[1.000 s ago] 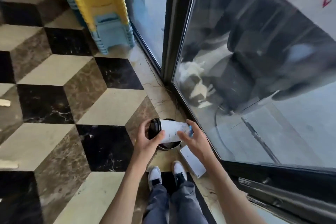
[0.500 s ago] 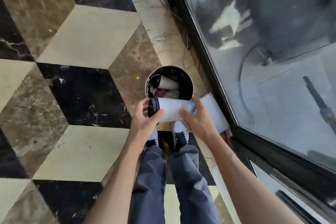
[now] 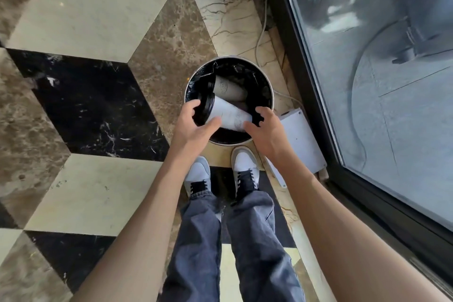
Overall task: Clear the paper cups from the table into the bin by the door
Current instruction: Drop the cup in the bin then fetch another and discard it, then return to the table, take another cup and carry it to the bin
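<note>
Step in hand: release into round metal bin with black liner [image 3: 266, 81]. White paper cup with black lid [image 3: 226, 113] lying sideways over bin mouth, between left hand [image 3: 193, 127] and right hand [image 3: 266, 130]; fingers spread, barely touching. Next: withdraw hands, return to tabletop.

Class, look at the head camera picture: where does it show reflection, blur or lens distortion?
Head view: the glass door carries smeared, blurry reflections; wide-angle bending stretches the forearms toward the lower corners; the bin and the cup are fairly sharp.
</note>
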Tool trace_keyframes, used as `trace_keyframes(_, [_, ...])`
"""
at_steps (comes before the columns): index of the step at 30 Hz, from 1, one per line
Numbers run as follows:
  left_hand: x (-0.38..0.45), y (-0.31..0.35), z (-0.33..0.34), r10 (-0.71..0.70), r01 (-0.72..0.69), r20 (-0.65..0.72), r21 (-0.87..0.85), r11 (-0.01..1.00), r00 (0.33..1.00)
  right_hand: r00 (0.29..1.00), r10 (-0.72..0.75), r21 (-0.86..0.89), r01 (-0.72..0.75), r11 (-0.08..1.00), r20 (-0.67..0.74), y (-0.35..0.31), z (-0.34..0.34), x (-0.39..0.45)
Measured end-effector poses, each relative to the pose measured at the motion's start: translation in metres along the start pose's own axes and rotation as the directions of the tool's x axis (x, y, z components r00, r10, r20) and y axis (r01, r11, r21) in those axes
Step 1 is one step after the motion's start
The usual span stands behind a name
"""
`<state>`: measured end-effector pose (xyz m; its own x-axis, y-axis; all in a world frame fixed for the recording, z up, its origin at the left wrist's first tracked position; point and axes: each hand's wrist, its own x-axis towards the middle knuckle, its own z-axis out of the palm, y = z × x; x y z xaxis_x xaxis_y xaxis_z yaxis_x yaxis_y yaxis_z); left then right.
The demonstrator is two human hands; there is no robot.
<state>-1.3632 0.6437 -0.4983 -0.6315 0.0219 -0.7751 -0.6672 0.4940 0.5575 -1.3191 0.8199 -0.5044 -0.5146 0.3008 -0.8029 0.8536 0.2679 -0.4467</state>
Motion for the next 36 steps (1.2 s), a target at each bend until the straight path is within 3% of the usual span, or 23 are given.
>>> trace_keyframes(9, [-0.032, 0.045, -0.023, 0.082, -0.086, -0.053, -0.085, 0.993, 0.995, 0.994, -0.102, 0.071, 0.105, 0.992, -0.042, -0.049, -0.03, -0.041])
trace_keyframes(16, [-0.117, 0.153, -0.088, 0.295, -0.314, -0.171, -0.096, 0.945, 0.94, 0.918, -0.371, 0.055, 0.381, 0.923, -0.139, -0.168, -0.087, -0.134])
trace_keyframes(20, [-0.201, 0.239, -0.143, 0.472, -0.511, -0.291, -0.071, 0.856, 0.832, 0.812, -0.546, 0.087, 0.571, 0.816, -0.207, -0.251, -0.136, -0.226])
trace_keyframes(27, [-0.377, 0.367, -0.226, 0.663, -0.766, -0.465, -0.054, 0.64, 0.587, 0.551, -0.792, 0.055, 0.828, 0.558, -0.263, -0.376, -0.215, -0.404])
trace_keyframes(32, [-0.471, 0.404, -0.264, 0.695, -0.839, -0.579, 0.034, 0.543, 0.426, 0.36, -0.901, 0.035, 0.931, 0.363, -0.241, -0.422, -0.245, -0.503])
trace_keyframes(36, [-0.526, 0.402, -0.292, 0.63, -0.836, -0.682, 0.048, 0.547, 0.373, 0.259, -0.953, 0.041, 0.966, 0.255, -0.16, -0.445, -0.249, -0.552])
